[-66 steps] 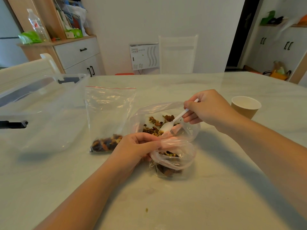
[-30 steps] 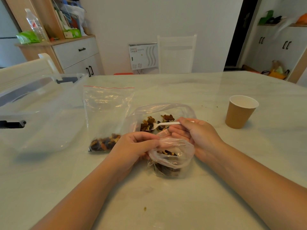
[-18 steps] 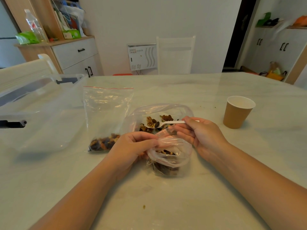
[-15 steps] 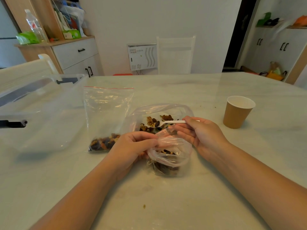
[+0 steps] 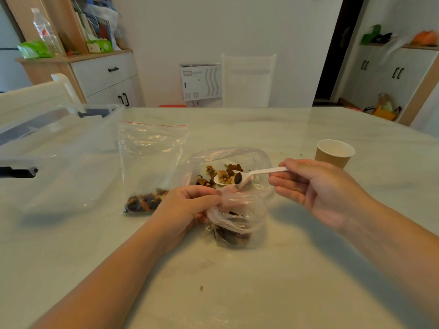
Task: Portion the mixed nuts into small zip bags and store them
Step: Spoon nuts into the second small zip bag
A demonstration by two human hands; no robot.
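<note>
Pinching the small zip bag (image 5: 237, 224) open, left hand (image 5: 187, 210); right hand (image 5: 318, 191) grips a nut-loaded spoon (image 5: 240, 178); no legible writing.

A pale marble-patterned desk (image 5: 261, 293) fills the foreground under soft, even light. Behind it a white slatted chair (image 5: 248, 80) stands against a plain white wall (image 5: 213, 27), beside a white wall-mounted panel heater (image 5: 200, 81). At left is a wood-and-white drawer cabinet (image 5: 104, 77); at right, a dark doorway (image 5: 332, 48) and white cupboards (image 5: 389, 74).
</note>
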